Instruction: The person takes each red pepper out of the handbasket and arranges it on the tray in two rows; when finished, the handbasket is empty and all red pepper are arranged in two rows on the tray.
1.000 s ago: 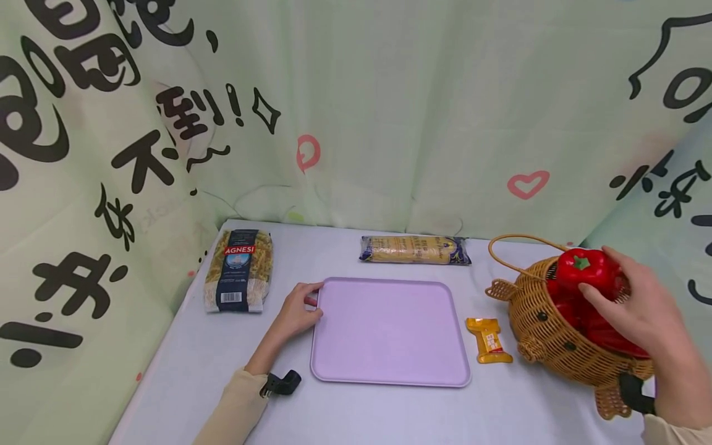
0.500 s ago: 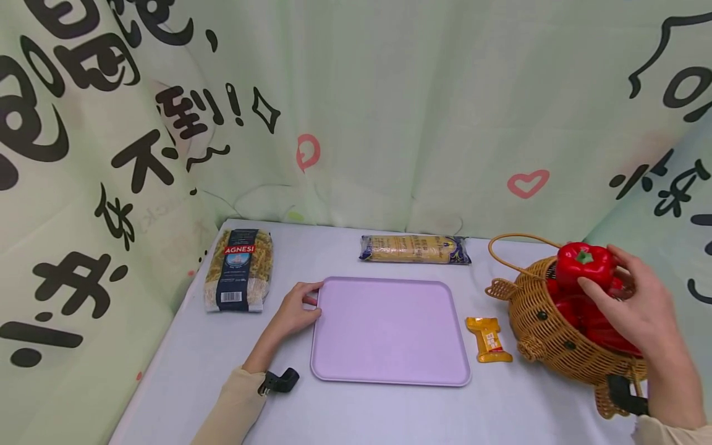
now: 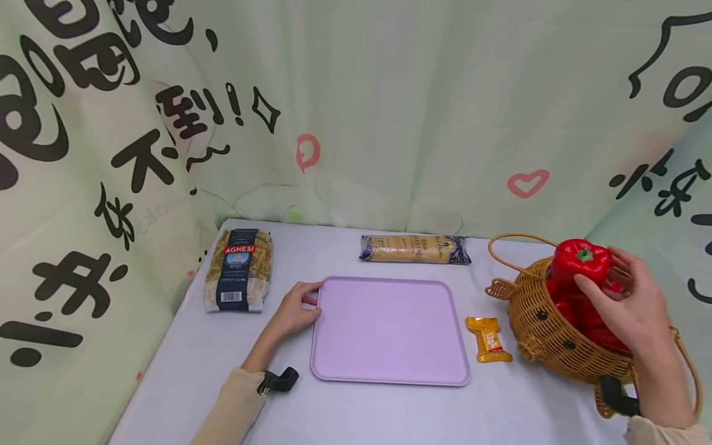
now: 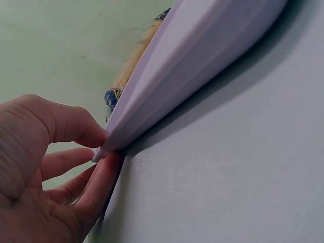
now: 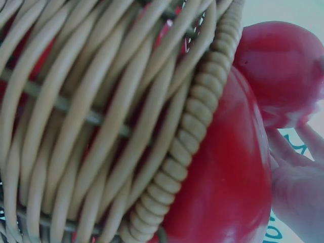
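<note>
My right hand (image 3: 639,303) grips a red bell pepper (image 3: 581,261) at the upper opening of a wicker basket (image 3: 539,343), thumb on its near side and fingers behind. More red peppers lie in the basket; in the right wrist view one large red pepper (image 5: 217,177) sits inside the woven rim, below the held pepper (image 5: 281,66). At the tray's left edge, my left hand (image 3: 295,310) pinches the rim of a lilac tray (image 3: 389,334). The left wrist view has the thumb above the tray rim (image 4: 136,111) and fingers beneath it.
A bag of pasta (image 3: 238,271) labelled AGNESI lies back left. Behind the tray is a long pack of noodles (image 3: 414,249). One small orange packet (image 3: 489,340) lies between tray and basket. A printed curtain (image 3: 400,123) closes off the table's back and sides.
My right hand has lifted the red bell pepper slightly and shifted it a little left. More of the basket's right handle now shows. The left hand and tray have stayed put.
</note>
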The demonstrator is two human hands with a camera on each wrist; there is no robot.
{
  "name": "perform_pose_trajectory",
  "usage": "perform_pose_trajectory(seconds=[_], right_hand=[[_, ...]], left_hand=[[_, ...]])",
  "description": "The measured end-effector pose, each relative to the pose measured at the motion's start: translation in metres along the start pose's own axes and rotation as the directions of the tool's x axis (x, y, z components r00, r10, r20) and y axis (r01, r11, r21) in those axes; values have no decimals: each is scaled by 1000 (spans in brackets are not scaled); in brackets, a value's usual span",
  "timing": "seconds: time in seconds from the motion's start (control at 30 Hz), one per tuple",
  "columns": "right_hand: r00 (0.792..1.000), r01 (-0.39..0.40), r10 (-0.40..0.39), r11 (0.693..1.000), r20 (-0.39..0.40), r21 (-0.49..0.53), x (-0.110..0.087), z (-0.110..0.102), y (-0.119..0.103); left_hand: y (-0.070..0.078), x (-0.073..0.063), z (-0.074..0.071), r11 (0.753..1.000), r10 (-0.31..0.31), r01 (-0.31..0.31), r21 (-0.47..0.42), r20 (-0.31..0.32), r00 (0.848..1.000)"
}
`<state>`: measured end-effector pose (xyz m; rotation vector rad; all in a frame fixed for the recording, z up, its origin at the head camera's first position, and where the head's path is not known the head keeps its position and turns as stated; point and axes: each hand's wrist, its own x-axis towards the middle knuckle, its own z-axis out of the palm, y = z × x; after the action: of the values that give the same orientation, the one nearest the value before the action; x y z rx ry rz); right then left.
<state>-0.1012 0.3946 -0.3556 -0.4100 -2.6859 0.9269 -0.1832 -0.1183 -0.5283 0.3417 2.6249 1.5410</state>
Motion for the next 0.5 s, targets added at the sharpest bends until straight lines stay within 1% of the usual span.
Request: perform_pose_trajectory(seconds=[0.13,0.3,0.5], right_hand=[[1000,14,-14,1000,6,24,0,1,-2],[998,52,-53,997,24,62,1,3,-5],[995,97,-98,993,18,72,1,9,-8]], left_hand=[[0,-1,-1,1000,6,-6,10,-1,1000],[0,-1,-1,1000,15,-15,13,-3,1000],[2,-2,-1,1000,-4,4,-1,4,1000]])
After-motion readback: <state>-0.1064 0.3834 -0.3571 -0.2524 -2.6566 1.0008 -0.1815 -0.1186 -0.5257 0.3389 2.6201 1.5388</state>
